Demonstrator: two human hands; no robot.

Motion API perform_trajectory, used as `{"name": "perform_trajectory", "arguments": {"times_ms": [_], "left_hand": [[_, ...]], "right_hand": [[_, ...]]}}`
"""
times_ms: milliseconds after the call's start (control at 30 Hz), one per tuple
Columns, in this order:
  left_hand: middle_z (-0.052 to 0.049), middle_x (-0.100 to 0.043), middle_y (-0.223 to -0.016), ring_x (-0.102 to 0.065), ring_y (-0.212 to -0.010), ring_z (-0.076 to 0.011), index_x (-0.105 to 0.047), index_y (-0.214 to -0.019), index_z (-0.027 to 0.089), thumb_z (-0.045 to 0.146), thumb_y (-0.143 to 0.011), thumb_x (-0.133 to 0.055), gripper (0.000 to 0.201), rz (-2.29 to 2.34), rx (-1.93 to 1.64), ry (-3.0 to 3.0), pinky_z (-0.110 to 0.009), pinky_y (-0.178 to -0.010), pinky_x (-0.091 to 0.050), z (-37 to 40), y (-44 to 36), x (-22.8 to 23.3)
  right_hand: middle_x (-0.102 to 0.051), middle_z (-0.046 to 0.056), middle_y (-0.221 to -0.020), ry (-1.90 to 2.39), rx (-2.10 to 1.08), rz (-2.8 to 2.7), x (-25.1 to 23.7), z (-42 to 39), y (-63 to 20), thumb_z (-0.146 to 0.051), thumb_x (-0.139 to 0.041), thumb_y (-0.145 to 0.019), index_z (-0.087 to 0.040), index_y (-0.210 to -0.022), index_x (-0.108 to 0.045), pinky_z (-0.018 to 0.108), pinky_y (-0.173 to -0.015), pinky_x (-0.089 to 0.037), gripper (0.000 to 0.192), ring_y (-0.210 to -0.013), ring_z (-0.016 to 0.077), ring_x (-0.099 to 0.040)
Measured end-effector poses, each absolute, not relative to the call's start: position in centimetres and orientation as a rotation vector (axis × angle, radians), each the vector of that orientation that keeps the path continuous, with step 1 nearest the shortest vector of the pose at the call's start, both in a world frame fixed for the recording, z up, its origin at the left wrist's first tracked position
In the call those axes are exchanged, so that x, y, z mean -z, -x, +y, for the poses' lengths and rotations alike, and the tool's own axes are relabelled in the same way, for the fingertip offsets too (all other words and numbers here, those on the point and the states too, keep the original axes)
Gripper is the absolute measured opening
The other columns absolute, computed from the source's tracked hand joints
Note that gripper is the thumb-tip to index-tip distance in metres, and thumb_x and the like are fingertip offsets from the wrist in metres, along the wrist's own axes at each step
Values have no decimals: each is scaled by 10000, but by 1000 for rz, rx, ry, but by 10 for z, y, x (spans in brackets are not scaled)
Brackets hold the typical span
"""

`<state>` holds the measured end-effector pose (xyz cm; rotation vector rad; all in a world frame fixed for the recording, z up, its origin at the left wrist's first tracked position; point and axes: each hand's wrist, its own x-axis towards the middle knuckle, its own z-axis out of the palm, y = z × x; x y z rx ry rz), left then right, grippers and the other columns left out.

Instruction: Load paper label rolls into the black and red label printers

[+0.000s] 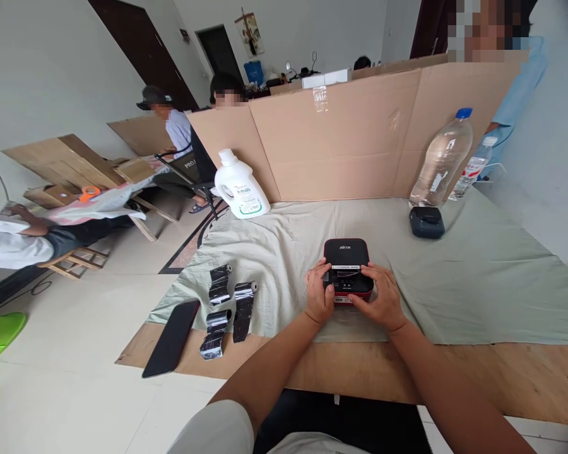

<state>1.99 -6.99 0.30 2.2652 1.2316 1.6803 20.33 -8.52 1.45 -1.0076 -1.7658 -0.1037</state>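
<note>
A small black device with red sides (346, 252), which looks like a label printer, sits on the cloth in front of me. A white strip with small print lies across its top. My left hand (320, 291) grips its left side, fingers bent on the top edge and thumb at the front corner. On the right side my right hand (381, 296) holds it, fingertips by the strip's end and thumb at the front edge. To the left lie three rolls of shiny black film, one farther back (219, 285), one to the right (245, 310) and one nearer (214, 334).
A black phone (171, 338) lies at the table's left edge. Behind stand a white jug (241, 186), a cardboard screen (336, 145), a large water bottle (442, 157), a smaller bottle (473, 167) and a dark small box (426, 223). Several people sit beyond.
</note>
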Motion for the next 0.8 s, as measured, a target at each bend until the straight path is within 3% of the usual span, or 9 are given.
{"name": "perform_trajectory", "arguments": {"times_ms": [233,367,467,633,800], "left_hand": [[-188,-563,-1267,-507,-1256,-280,-457,-1289,163,435,-997,-246,451,1225,-1685,-2270,-488,-1011,-360,-71,-21,-2],[-188,-532,-1302,-472,-1287,-280,-442,-1317,166,483,-979,-310,482,1188,-1682,-2142,-494,-1053,-361,-71,-19,0],[-199,-487,-1367,-435,-1323,-299,-448,-1344,156,611,-930,-357,622,1334,-1679,-1791,-495,-1070,-365,-68,-14,-2],[-143,-636,-1271,-508,-1277,-326,-632,-1222,147,717,-894,-320,728,1211,-1145,-1298,-492,-1113,-341,-64,-12,-15],[-59,-467,-1490,-260,-1466,-257,-535,-1367,226,605,-888,-517,612,1027,-1109,-1208,-392,-1223,-156,-73,-20,-22]], "right_hand": [[-652,119,-1118,967,96,-1746,-14,-85,-202,-417,-724,-775,-222,-1213,-504,521,-927,-518,527,-1133,313,-591],[-565,161,-1253,987,-28,-1703,-1,-81,-207,-527,-677,-792,-194,-1312,-450,535,-957,-496,658,-1196,322,-537],[-481,204,-1371,1096,-180,-1615,12,-76,-213,-662,-517,-841,-153,-1394,-384,526,-941,-502,763,-1245,338,-504],[-622,161,-1265,1223,-464,-1602,27,-71,-216,-650,-319,-928,-169,-1368,-474,491,-949,-502,670,-1125,303,-610],[-584,126,-1355,1172,-511,-1523,26,-74,-212,-610,-226,-960,-204,-1407,-470,512,-1053,-439,650,-1253,311,-543]]}}
